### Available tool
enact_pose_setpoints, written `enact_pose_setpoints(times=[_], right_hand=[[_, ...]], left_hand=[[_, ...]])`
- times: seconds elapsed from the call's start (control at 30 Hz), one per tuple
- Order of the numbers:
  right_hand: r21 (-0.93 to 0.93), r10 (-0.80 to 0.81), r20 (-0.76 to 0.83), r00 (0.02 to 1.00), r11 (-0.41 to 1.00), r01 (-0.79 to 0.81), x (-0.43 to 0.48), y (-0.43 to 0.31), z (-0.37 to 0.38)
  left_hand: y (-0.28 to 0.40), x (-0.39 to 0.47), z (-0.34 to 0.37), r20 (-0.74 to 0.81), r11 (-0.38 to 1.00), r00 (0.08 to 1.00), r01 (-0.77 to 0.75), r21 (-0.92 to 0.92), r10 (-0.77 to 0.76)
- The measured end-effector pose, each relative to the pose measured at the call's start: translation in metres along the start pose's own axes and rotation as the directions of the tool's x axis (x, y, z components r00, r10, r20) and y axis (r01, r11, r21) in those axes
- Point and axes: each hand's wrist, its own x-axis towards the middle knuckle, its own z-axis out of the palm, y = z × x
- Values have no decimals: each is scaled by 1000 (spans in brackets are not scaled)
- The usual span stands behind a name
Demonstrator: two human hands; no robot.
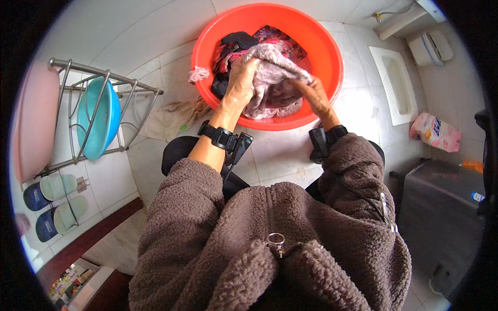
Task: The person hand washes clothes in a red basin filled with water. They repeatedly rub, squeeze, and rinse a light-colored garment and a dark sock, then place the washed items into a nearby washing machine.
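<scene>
A greyish-pink plush garment point(268, 79) looks wet and hangs bunched over a large orange-red plastic basin point(327, 50). My left hand point(241, 79) grips its upper left part, the fingers partly hidden by the folds. At the garment's right end, my right hand point(314, 96) pinches a stretched edge. The lower folds rest inside the basin near its front wall. Behind them lie a black cloth point(239, 41) and a red-and-dark patterned cloth point(282, 39). A small pink cloth point(199, 74) is draped over the basin's left rim.
A metal wall rack point(134, 87) at left holds a blue basin point(111, 116) and a pink basin point(37, 120); slippers point(46, 194) hang below. A beige cloth point(171, 116) lies on the tiles. At right are a squat toilet point(397, 85), a pink detergent bag point(437, 132) and a dark box-shaped object point(435, 202).
</scene>
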Motion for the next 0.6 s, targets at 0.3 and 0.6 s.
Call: enact_pose_setpoints(times=[0.3,0.6], right_hand=[[-561,-458,13,889,732,386,-14,-182,-5],[-176,13,-246,969,983,-58,-8,-66,-13]], left_hand=[[57,6,25,87,957,979,-159,-242,185],[10,-11,41,58,941,987,-160,300,150]])
